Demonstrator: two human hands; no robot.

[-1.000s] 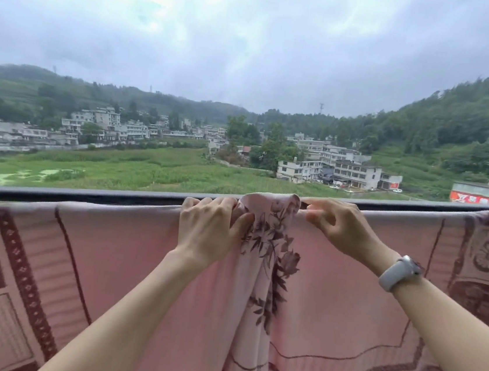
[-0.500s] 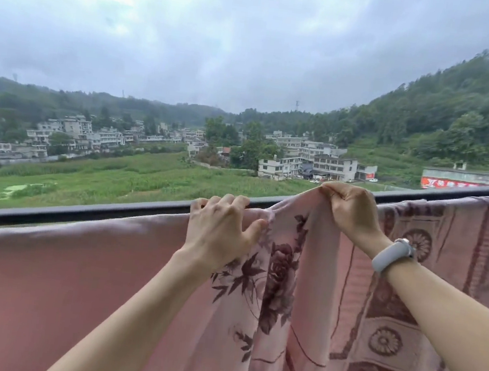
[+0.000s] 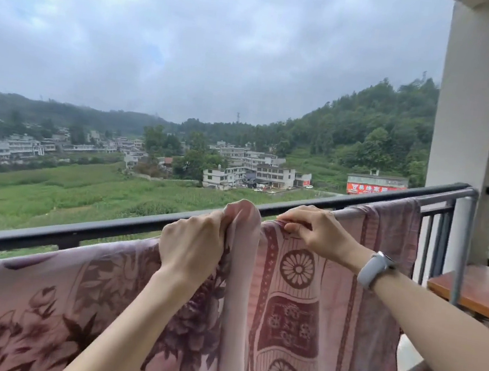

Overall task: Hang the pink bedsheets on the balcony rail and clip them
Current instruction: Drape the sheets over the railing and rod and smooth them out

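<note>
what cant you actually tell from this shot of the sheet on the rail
- Head view: any clips; none show, and the left hand and right hand cover the bunched fold of the pink bedsheet they grip.
- Head view: the rail under the sheet, covered by cloth.
- Head view: the sheet's lower hem, cut off by the bottom edge.
- Head view: the lettering on the red sign, too small to read.

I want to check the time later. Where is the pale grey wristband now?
In the head view, the pale grey wristband sits right of centre on the right wrist, just behind the right hand pinching the pink patterned bedsheet at the black balcony rail.
</note>
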